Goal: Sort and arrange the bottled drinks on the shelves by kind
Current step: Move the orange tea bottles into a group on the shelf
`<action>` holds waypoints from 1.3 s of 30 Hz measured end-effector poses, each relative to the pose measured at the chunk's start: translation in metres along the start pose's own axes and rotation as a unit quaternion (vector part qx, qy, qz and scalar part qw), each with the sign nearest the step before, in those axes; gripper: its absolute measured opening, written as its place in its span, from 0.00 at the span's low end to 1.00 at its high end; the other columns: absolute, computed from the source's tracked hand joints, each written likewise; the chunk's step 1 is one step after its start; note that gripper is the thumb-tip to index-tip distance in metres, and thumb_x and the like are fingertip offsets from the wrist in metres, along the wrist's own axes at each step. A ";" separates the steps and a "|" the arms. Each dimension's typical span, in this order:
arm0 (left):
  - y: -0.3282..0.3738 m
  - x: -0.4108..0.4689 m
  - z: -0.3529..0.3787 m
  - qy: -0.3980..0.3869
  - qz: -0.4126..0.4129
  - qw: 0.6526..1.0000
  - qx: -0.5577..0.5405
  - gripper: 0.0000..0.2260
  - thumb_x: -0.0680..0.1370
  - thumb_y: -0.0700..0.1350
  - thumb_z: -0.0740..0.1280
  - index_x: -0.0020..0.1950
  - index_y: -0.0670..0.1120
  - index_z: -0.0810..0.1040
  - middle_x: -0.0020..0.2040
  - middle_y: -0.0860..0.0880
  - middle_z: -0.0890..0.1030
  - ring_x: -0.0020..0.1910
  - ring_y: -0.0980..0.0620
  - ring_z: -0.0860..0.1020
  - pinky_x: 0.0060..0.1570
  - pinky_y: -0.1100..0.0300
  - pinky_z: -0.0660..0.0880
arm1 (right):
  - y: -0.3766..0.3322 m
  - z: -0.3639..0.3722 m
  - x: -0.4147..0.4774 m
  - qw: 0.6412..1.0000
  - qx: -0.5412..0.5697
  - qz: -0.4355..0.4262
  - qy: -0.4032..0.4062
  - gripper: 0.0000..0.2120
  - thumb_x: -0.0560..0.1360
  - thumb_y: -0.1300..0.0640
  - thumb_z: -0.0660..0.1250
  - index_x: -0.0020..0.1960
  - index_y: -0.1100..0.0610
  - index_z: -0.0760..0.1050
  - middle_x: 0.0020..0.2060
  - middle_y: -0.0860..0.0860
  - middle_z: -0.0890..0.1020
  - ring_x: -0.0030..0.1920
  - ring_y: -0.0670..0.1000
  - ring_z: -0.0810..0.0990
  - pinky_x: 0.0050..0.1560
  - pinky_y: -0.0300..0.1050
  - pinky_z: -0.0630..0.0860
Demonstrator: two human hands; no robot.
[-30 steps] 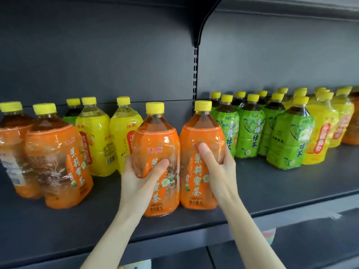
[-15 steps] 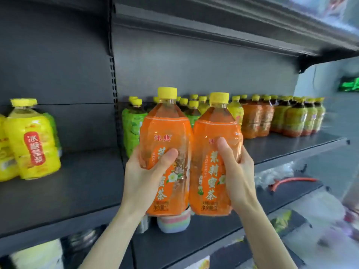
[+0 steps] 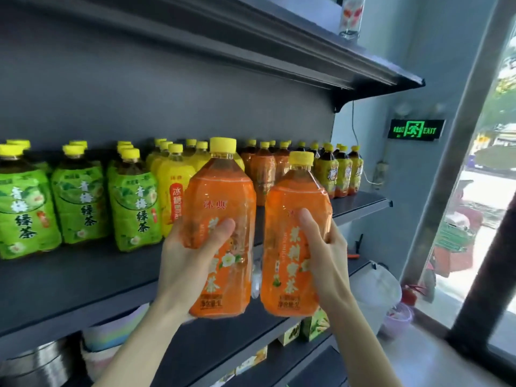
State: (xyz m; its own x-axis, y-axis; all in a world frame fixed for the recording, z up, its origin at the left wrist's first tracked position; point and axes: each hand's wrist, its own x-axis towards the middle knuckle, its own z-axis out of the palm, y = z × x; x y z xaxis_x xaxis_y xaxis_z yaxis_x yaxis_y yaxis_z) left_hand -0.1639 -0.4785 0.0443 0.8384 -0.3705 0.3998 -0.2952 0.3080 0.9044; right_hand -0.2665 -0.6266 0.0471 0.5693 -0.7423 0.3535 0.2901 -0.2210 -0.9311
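Centre of the frame: two orange-label bottles with yellow caps, held upright side by side in front of the middle shelf (image 3: 69,280), their bases off its board and a narrow gap between them.

The left hand (image 3: 190,255) grips the left orange bottle (image 3: 220,196) round its lower half. The thumb lies across the front of the label and the fingers wrap out of sight behind.

The right hand (image 3: 326,258) grips the right orange bottle (image 3: 282,208) in the same way, with the thumb pointing up the label and the fingers curled round the far side. This bottle sits slightly lower in the frame than its neighbour.

Left half of the frame, on the shelf: green-label bottles (image 3: 136,208) stand in rows reaching back to the rear panel. Just right of them come yellow-label bottles (image 3: 173,180), partly hidden by the left held bottle.

Behind the two held bottles, shelved orange bottles (image 3: 262,169) form a group. Further right, at the shelf's end, stand dark-tea bottles (image 3: 335,171). All of them are upright and yellow-capped.

Top of the frame: the upper shelf (image 3: 251,46) runs across on a slant.

Lower left: a stack of pastel bowls (image 3: 111,331) sits under the middle shelf. Lower centre: small printed boxes (image 3: 315,325).

Right: a lit green exit sign (image 3: 416,129) hangs on the wall, beside a window (image 3: 497,191).
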 end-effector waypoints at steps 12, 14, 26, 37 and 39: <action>-0.084 0.141 0.122 0.054 0.009 0.998 0.023 0.23 0.59 0.65 0.74 0.49 0.63 0.74 0.43 0.62 0.82 0.40 0.68 0.80 0.38 0.64 0.72 | 0.069 -0.037 0.194 0.999 0.000 -0.005 -0.035 0.28 0.58 0.30 0.69 0.50 0.47 0.78 0.40 0.47 0.86 0.41 0.48 0.85 0.44 0.47 0.81; -0.093 0.164 0.142 0.065 0.008 0.998 0.022 0.22 0.60 0.66 0.74 0.50 0.62 0.74 0.43 0.61 0.82 0.40 0.67 0.80 0.39 0.64 0.72 | 0.077 -0.047 0.226 1.000 0.004 -0.004 -0.030 0.26 0.58 0.30 0.69 0.49 0.45 0.78 0.41 0.47 0.86 0.41 0.49 0.85 0.46 0.50 0.82; -0.173 0.249 0.264 0.098 -0.023 0.994 0.049 0.25 0.64 0.59 0.70 0.59 0.58 0.70 0.51 0.57 0.80 0.48 0.60 0.79 0.40 0.66 0.73 | 0.152 -0.107 0.386 0.997 0.021 0.009 -0.075 0.22 0.64 0.34 0.68 0.51 0.46 0.77 0.43 0.48 0.86 0.43 0.49 0.85 0.46 0.47 0.81; -0.203 0.277 0.325 0.190 -0.004 0.971 0.147 0.34 0.64 0.62 0.65 0.69 0.56 0.64 0.56 0.59 0.74 0.50 0.64 0.73 0.42 0.70 0.69 | 0.193 -0.123 0.475 0.978 0.012 -0.033 -0.204 0.26 0.66 0.34 0.67 0.56 0.51 0.75 0.47 0.46 0.84 0.47 0.43 0.83 0.47 0.39 0.79; -0.206 0.280 0.327 0.196 -0.003 0.968 0.156 0.36 0.64 0.64 0.66 0.70 0.55 0.63 0.56 0.58 0.74 0.51 0.63 0.74 0.42 0.71 0.69 | 0.194 -0.123 0.481 0.977 -0.007 -0.053 -0.205 0.27 0.65 0.33 0.64 0.53 0.52 0.75 0.45 0.45 0.83 0.44 0.39 0.82 0.44 0.33 0.76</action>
State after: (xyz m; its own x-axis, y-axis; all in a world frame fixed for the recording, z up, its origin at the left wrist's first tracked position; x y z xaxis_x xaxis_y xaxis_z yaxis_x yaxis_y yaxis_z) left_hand -0.0183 -0.9319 0.0186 0.9317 0.0075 0.3630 -0.3631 0.0055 0.9317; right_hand -0.0310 -1.1038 0.0250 0.7978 -0.3994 0.4516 0.3556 -0.2931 -0.8875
